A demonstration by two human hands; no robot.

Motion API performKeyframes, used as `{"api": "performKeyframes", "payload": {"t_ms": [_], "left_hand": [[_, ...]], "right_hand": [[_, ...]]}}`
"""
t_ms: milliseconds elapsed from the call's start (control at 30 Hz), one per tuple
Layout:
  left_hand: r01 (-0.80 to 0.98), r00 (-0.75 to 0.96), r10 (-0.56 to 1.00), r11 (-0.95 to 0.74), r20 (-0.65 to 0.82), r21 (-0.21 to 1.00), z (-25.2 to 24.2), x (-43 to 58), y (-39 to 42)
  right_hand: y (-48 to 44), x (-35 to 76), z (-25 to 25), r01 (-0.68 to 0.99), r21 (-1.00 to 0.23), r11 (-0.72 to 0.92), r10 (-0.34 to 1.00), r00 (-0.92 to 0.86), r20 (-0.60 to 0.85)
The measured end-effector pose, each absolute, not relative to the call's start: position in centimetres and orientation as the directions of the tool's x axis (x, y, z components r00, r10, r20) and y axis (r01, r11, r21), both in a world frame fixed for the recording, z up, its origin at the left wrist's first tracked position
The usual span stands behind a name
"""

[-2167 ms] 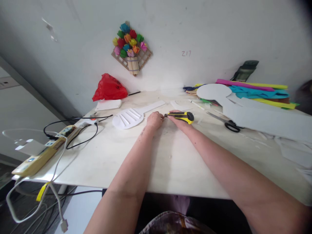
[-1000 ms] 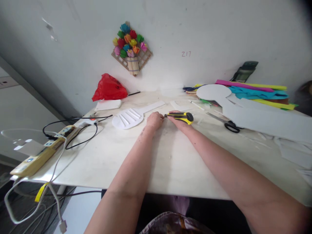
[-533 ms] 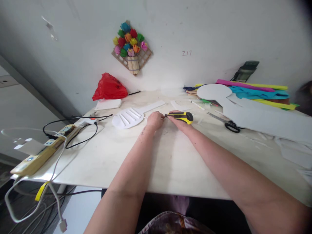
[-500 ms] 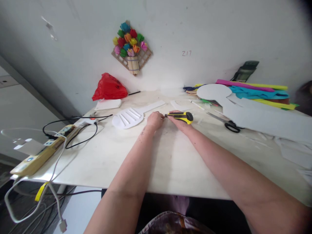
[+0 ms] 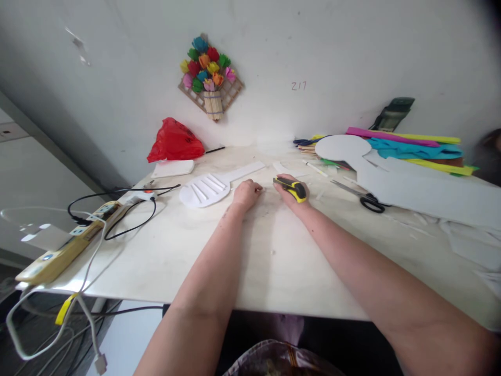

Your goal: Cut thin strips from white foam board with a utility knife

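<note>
My right hand is closed on a yellow and black utility knife over the middle of the table. To its left, a short gap away, my left hand rests with its fingers pinched together; whatever they hold is too small to name. Just beyond my left hand lies a white paddle-shaped cutout with several thin white strips on its round part and a handle pointing right. A small white scrap lies on the tabletop nearer to me.
Black scissors and large white sheets lie at the right, near coloured paper. A red bag stands at the back left. A power strip with cables lines the left edge.
My right hand and the knife have moved a little right, away from my left hand, and the knife has turned. A small scrap now shows on the near tabletop.
</note>
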State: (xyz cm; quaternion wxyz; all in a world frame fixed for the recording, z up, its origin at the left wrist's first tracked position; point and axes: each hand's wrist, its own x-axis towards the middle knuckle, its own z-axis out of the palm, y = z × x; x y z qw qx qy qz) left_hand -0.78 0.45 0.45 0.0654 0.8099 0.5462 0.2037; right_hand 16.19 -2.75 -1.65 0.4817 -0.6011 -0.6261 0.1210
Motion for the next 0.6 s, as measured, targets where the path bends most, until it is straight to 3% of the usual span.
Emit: {"api": "performKeyframes", "payload": {"t_ms": [67,167,267,400,500,600], "left_hand": [[0.854,0.303,0.917,-0.383,0.261,0.353,0.4,-1.0,0.5],[0.837,0.251,0.928,-0.351,0.276,0.420,0.2,-1.2,0.8],[0.718,0.138,0.947,-0.298,0.290,0.629,0.0,-1.3,1.2],[0.257,0.115,0.968,-0.245,0.222,0.935,0.1,-1.2,0.9],[-0.034,0.201,0.953,-0.224,0.226,0.974,0.6,-1.1,0.2],[-0.189,0.259,0.943,-0.162,0.208,0.969,1.0,-1.0,-0.3]], "right_hand": [[-3.3,16.3,-1.2,0.790,-0.581,0.195,0.856,0.151,0.494],[-4.1,16.3,-0.2,0.949,-0.282,0.141,0.900,-0.003,0.437],[-4.5,16.1,0.8,0.990,-0.053,0.133,0.934,-0.107,0.340],[-4.5,15.7,1.4,0.988,0.045,0.149,0.950,-0.156,0.272],[-4.4,15.6,1.5,0.987,0.058,0.149,0.957,-0.159,0.244],[-4.3,15.4,1.6,0.989,0.064,0.131,0.962,-0.142,0.233]]}}
